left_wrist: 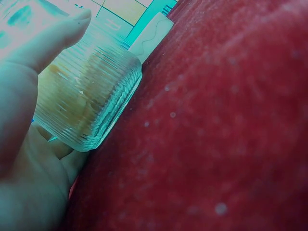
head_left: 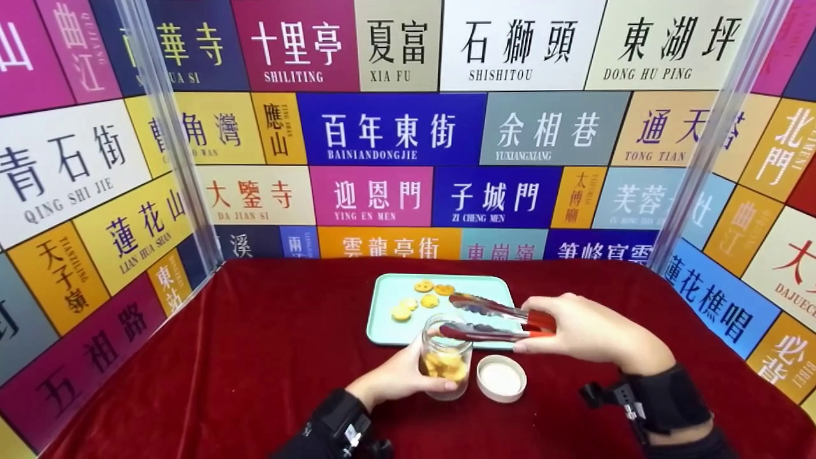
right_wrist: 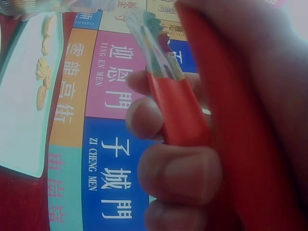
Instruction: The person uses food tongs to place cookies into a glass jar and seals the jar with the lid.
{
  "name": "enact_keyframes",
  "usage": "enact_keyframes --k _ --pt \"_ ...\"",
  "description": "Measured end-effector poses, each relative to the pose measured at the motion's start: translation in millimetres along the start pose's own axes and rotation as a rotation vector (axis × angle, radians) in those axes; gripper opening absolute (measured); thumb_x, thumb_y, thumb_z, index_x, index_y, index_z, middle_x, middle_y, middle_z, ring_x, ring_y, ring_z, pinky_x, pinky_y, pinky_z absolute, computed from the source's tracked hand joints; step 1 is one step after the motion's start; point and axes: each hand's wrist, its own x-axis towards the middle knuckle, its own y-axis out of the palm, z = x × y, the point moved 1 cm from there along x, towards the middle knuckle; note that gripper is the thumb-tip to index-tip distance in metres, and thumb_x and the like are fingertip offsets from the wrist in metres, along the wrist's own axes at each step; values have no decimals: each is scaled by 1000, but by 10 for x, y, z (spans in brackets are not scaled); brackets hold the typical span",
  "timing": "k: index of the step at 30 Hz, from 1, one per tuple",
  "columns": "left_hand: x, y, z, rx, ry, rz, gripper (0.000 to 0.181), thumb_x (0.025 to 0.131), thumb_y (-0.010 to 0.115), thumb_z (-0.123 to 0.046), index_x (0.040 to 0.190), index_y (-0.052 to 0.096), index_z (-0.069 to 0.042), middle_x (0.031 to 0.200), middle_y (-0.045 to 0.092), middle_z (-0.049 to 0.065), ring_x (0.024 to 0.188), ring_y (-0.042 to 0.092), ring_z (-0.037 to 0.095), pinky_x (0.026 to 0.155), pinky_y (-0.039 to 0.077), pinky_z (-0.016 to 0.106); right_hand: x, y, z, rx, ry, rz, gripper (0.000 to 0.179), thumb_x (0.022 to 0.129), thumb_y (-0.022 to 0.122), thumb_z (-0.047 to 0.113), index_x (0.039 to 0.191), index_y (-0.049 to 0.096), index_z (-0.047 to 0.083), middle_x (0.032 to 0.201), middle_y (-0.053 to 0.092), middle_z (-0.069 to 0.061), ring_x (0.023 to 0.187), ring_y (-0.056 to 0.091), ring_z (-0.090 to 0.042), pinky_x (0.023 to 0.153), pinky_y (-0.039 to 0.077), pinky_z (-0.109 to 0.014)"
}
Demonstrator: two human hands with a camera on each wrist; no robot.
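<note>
Hands (head_left: 400, 375) w/ jar (head_left: 446, 364), tongs (head_left: 489, 334), BAINIANDONGJIE sign (head_left: 391, 130)

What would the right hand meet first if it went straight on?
Probably the glass jar: the red-handled tongs in the right hand point toward its mouth, though whether their lower tip is inside or above it is unclear.

Black wrist bands (head_left: 672, 396) carry pale buckles (head_left: 631, 403) and small black attachments (head_left: 593, 394), and the right sleeve (head_left: 693, 447) is dark.
</note>
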Motion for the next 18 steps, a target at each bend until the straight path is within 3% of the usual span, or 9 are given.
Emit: enact_keyframes --k 7,12,18 --pt "11 0 -1 -14 18 7 81 87 91 -23 152 43 -18 133 68 -7 124 62 11 113 43 31 22 12 -18 -4 19 4 69 85 75 75 122 70 17 86 66 12 77 57 -11 69 46 -33" --pt "8 1 -4 -13 5 1 82 87 91 -24 153 42 -20 133 68 -6 125 62 11 114 42 32 17 16 -21 7 31 11 70 84 75 76 123 70 18 86 66 13 78 59 -10 71 47 -32" --pt "-10 -1 -7 5 -18 -7 84 87 91 -23 154 41 -15 132 68 -4 124 61 12 113 42 32 25 16 -53 48 13 -4 65 87 76 71 122 69 17 84 66 12 74 57 -9 68 47 -30"
